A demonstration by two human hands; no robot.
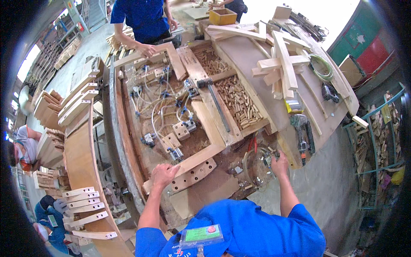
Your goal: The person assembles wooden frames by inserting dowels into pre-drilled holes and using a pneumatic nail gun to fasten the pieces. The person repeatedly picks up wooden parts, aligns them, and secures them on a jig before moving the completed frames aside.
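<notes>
My left hand [164, 174] grips the near end of a pale wooden rail [197, 157], its thumb along the top. The rail joins a second wooden piece [207, 122] at a corner. Beside it lies a curved wooden block [194, 175] with several dark holes. My right hand [279, 164] is closed at the bench's near right, beside small metal fittings [266, 156] and a looped clear hose [247, 165]; what it holds is partly hidden. Between the rails stand several small air cylinders [182, 129] with wooden blocks and thin tubes [156, 115].
Across the bench, a co-worker's hand [146, 50] rests on another wooden frame [170, 55]. A bin of wooden dowels [239, 102], a long metal clamp bar [219, 107], a power drill [302, 133] and stacked wooden parts [280, 64] lie to the right. Drilled slats [85, 200] line a left-hand board.
</notes>
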